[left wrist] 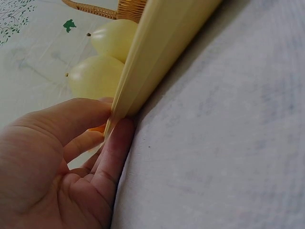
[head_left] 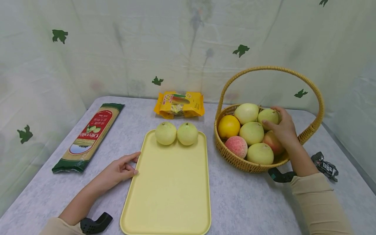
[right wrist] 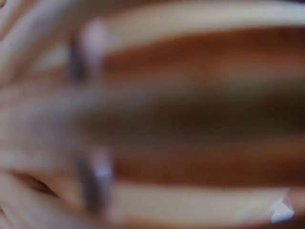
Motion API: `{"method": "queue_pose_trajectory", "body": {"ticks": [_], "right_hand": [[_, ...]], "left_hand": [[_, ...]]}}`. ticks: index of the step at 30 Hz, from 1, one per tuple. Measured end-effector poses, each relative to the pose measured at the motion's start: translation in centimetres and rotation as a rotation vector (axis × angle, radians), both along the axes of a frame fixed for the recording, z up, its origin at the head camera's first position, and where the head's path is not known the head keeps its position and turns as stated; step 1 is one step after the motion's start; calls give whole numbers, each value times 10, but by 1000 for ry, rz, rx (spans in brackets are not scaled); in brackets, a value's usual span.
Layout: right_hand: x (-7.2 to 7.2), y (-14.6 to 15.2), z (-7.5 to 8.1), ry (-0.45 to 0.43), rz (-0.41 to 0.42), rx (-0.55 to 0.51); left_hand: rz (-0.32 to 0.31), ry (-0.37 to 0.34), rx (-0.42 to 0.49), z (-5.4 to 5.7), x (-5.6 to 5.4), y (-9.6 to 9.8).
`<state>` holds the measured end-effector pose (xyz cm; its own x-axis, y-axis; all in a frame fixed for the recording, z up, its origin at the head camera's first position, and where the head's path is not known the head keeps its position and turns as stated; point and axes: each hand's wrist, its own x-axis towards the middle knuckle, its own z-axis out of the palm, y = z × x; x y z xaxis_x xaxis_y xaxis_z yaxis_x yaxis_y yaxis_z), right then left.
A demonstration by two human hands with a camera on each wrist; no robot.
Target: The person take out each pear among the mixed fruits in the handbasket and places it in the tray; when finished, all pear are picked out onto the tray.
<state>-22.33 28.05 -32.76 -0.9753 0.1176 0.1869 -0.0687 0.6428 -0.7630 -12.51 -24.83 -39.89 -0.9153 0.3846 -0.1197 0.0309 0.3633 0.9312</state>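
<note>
In the head view my left hand (head_left: 121, 169) pinches the left rim of a pale yellow tray (head_left: 168, 186). Up close in the left wrist view, the thumb and fingers (left wrist: 112, 157) meet at the tray's edge (left wrist: 143, 71). Two round pale green pears (head_left: 165, 133) sit side by side at the tray's far end. My right hand (head_left: 284, 129) reaches into a wicker basket (head_left: 249, 166), its thumb and fingers round a pale green pear (head_left: 268, 116) at the back right. The right wrist view is too blurred to show the grasp.
More pale green pears (head_left: 251, 133), an orange (head_left: 228, 126) and peaches (head_left: 236, 146) fill the basket under its tall handle (head_left: 270, 68). A spaghetti pack (head_left: 91, 137) lies left, a yellow snack packet (head_left: 180, 104) behind the tray, a black wrapper (head_left: 325, 165) at right.
</note>
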Motion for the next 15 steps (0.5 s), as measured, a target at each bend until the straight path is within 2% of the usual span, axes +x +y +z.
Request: {"method": "queue_pose_trajectory", "body": {"ticks": [3, 8, 12, 15], "right_hand": [[3, -2, 1, 30, -51, 7], [11, -9, 7, 94, -115, -48], [21, -20, 17, 145, -133, -115], [31, -32, 26, 213, -111, -156]], "left_hand": [[-9, 2, 16, 1, 1, 1], [-11, 4, 25, 2, 1, 2], [-8, 8, 25, 3, 1, 2], [-8, 15, 24, 3, 1, 2]]}}
